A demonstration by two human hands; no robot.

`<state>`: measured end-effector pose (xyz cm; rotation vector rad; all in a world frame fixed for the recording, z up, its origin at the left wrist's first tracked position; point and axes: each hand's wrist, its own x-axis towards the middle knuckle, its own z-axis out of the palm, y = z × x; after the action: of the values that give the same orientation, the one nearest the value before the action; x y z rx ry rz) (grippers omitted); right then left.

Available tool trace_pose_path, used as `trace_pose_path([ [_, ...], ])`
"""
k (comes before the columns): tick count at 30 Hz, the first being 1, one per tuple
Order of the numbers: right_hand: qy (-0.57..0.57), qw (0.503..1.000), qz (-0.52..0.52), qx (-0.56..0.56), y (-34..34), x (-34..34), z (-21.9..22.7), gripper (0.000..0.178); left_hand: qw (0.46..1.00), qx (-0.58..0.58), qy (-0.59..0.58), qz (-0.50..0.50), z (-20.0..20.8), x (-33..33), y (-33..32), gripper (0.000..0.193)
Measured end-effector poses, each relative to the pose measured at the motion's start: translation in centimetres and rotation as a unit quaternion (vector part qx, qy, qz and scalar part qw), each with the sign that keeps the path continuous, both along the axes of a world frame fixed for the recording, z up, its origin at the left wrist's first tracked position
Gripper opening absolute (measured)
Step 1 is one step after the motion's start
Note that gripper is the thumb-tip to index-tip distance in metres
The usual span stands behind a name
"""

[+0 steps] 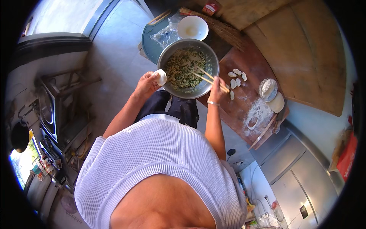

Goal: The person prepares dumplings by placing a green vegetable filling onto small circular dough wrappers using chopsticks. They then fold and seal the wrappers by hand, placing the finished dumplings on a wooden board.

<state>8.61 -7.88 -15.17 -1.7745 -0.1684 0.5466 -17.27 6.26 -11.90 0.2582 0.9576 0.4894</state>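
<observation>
Between the fingers of my left hand [146, 84] is a round white dumpling wrapper [161, 77], held at the left rim of a large metal bowl [215, 63]. Chopped green and brown filling [185, 68] lies inside that bowl. My right hand [217, 91] grips a pair of wooden chopsticks [204, 78], their tips down in the filling. Several shaped white dumplings [238, 82] sit on the reddish-brown board to the right of the bowl.
The wooden board [236, 108] carries loose flour [257, 114], a bowl of flour [268, 89], a pale dough lump [276, 103] and a rolling pin [264, 132]. Beyond the metal bowl stand a white bowl [193, 28] and a clear plastic bag [164, 37]. A metal cabinet [293, 168] is at right.
</observation>
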Motion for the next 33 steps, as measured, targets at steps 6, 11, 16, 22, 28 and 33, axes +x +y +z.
trace_pose_path([
  [6, -0.086, 0.958, 0.268, 0.054, 4.0, -0.2, 3.2, 0.023, 0.994, -0.001, -0.101, -0.040, 1.4, -1.1, -0.1, 0.038],
  [11, -0.020, 0.942, 0.328, 0.071, 4.5, -2.3, 0.9, 0.023, 0.989, 0.023, -0.138, -0.048, 2.4, -1.6, -0.2, 0.038],
  [16, 0.199, 0.966, 0.164, 0.019, 4.6, -2.7, -4.1, 0.033, 0.994, 0.043, -0.095, -0.043, 0.4, -2.7, -0.7, 0.032],
  [22, 0.247, 0.967, 0.060, 0.012, 5.9, -4.0, -4.9, 0.036, 0.999, 0.011, -0.043, -0.012, 1.3, -2.6, -0.8, 0.025],
  [28, 0.199, 0.969, 0.143, 0.025, 5.0, -3.0, -4.3, 0.035, 0.989, -0.049, 0.121, 0.068, -3.3, -4.2, -2.1, 0.022],
  [33, 0.262, 0.954, 0.142, 0.037, 4.3, -4.0, -4.8, 0.034, 0.997, -0.029, 0.068, 0.033, -4.0, -3.4, -2.4, 0.020],
])
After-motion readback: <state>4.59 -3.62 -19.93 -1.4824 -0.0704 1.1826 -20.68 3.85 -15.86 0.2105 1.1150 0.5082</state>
